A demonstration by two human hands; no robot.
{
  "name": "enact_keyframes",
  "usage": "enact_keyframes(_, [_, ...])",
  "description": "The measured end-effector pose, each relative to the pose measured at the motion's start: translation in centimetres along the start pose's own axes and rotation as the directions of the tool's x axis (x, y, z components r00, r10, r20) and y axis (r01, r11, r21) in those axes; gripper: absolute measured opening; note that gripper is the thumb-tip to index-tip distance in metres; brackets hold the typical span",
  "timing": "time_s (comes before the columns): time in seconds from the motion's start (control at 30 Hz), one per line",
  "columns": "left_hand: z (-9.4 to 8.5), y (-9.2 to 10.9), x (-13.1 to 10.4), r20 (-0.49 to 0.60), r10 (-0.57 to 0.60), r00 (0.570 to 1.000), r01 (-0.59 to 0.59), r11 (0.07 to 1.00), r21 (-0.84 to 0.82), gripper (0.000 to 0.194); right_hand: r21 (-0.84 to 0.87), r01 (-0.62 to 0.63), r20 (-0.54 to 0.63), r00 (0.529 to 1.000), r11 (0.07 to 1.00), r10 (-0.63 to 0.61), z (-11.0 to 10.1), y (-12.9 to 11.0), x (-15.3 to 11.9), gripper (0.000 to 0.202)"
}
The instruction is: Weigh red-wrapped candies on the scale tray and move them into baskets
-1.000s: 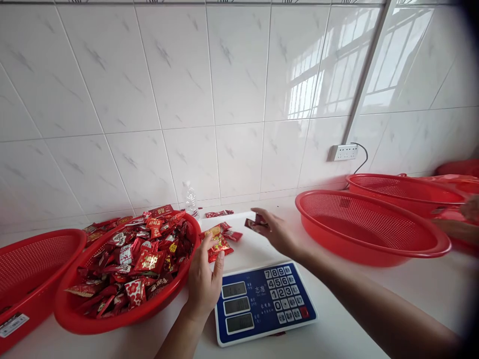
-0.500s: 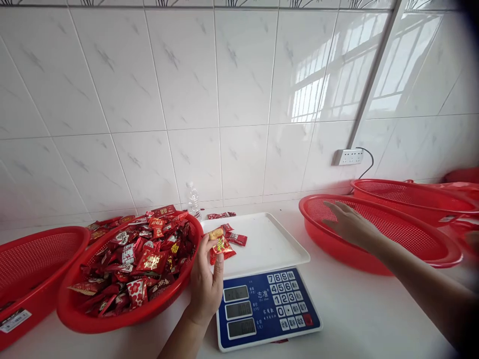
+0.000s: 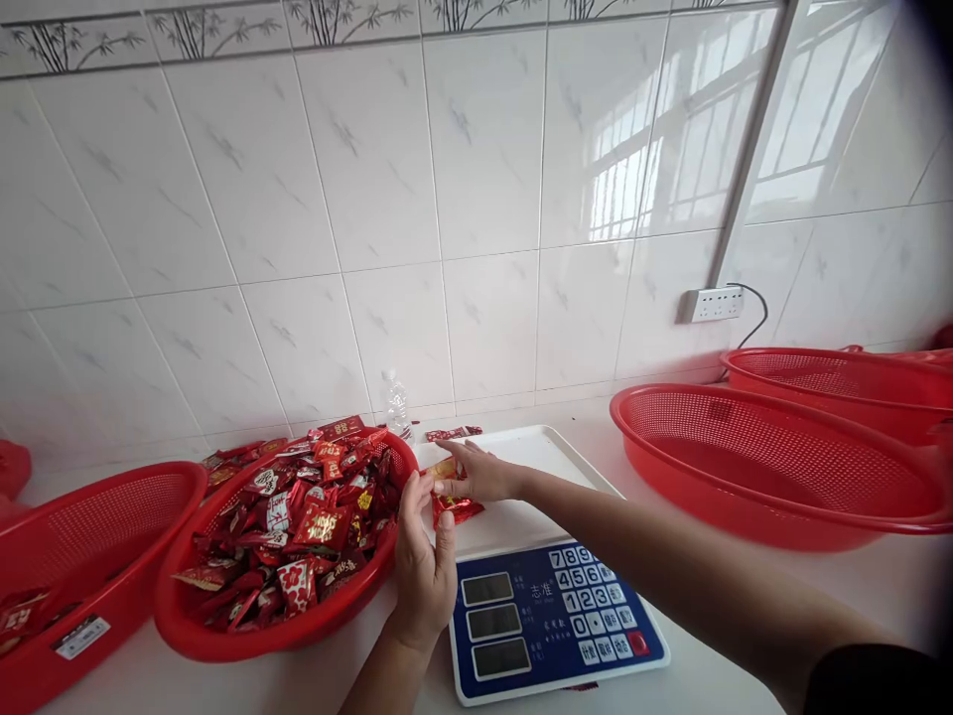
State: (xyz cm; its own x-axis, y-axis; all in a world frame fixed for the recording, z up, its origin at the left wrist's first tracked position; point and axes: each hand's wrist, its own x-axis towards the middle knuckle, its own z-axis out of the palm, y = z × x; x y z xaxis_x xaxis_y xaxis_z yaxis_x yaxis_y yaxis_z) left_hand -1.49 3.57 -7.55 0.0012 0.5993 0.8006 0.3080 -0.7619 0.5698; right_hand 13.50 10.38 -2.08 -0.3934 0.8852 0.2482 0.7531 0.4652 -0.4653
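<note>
My left hand (image 3: 424,571) stands upright at the near left edge of the white weighing tray (image 3: 532,511). Its fingers are stretched up and the thumb is apart. From the right, my right hand (image 3: 480,475) reaches across with thumb and fingers spread around a gold-coloured packet (image 3: 445,468); whether it grips the packet is not clear. Under the hands lies a shiny red snack packet (image 3: 463,509), partly covered. The blue keypad panel (image 3: 555,626) of the scale sits in front of the tray. Left of my hands is a red basket (image 3: 272,645) heaped with small red wrapped snacks (image 3: 320,526).
Another red basket (image 3: 141,596) with some packets stands at far left. Two red baskets, a near one (image 3: 751,516) and a farther one (image 3: 826,372), stand on the right. A clear plastic bottle (image 3: 396,402) is by the tiled wall. A power strip (image 3: 713,304) is mounted on the wall.
My right hand has moved left from over the right-hand basket to the packets on the tray. My left hand stays beside them. The view has shifted slightly.
</note>
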Motion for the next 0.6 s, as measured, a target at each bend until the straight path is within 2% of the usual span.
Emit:
enact_keyframes(0.13, [0.1,0.0,0.0,-0.030,-0.001,1.000,0.001,1.000,0.015,0.048,0.000,0.042,0.096,0.994,0.999,-0.042,0.1,-0.2,0.1,0.070])
enact_keyframes(0.23, [0.1,0.0,-0.1,-0.019,0.006,1.000,-0.005,1.000,0.028,0.048,0.017,0.061,0.088,0.994,0.998,-0.063,-0.1,-0.1,-0.5,0.052])
enact_keyframes(0.43, [0.0,-0.4,-0.2,-0.008,0.027,1.000,-0.026,0.999,0.024,0.051,0.067,0.019,-0.088,0.996,0.998,-0.013,0.1,0.5,-1.8,0.044])
enact_keyframes(0.6, [0.0,-0.4,-0.1,0.003,0.028,1.000,-0.028,0.999,0.041,0.050,0.130,-0.030,-0.247,0.967,0.991,0.062,-0.1,1.0,-1.9,0.044])
